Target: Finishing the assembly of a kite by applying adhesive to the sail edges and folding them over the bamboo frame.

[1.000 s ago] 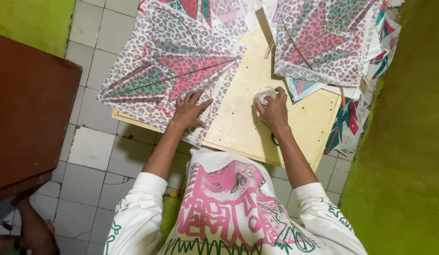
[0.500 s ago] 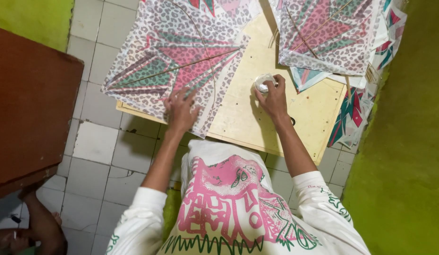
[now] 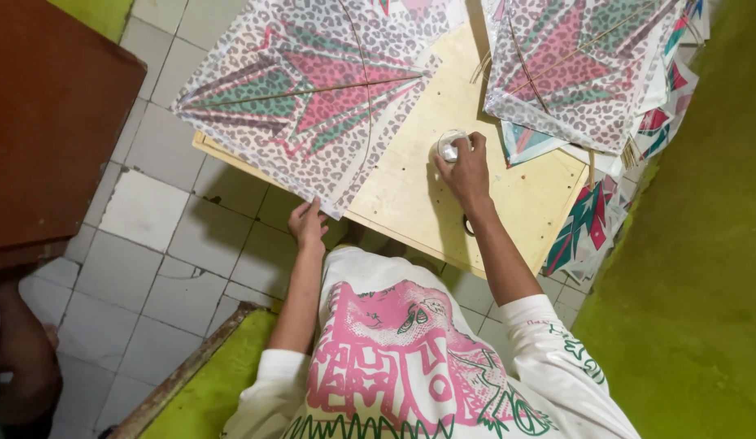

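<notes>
The fingers of the left hand [image 3: 307,225] are closed on the near corner of a leopard-print paper kite [image 3: 309,93], which is held at the near left edge of the pale wooden surface [image 3: 410,187]. The kite is seen spread flat, diamond-shaped, with pink and green wedges and thin bamboo spars crossing it. The fingers of the right hand [image 3: 467,171] are wrapped around a small clear round jar [image 3: 449,146] resting on the surface, just right of the kite. Further kites [image 3: 581,73] are stacked at the surface's far right corner.

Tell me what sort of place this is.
Probably a small home workshop for making kites: a leopard-print paper kite with thin stick spars on a pale plywood work board, a stack of similar kites, and a white tiled floor.
</notes>
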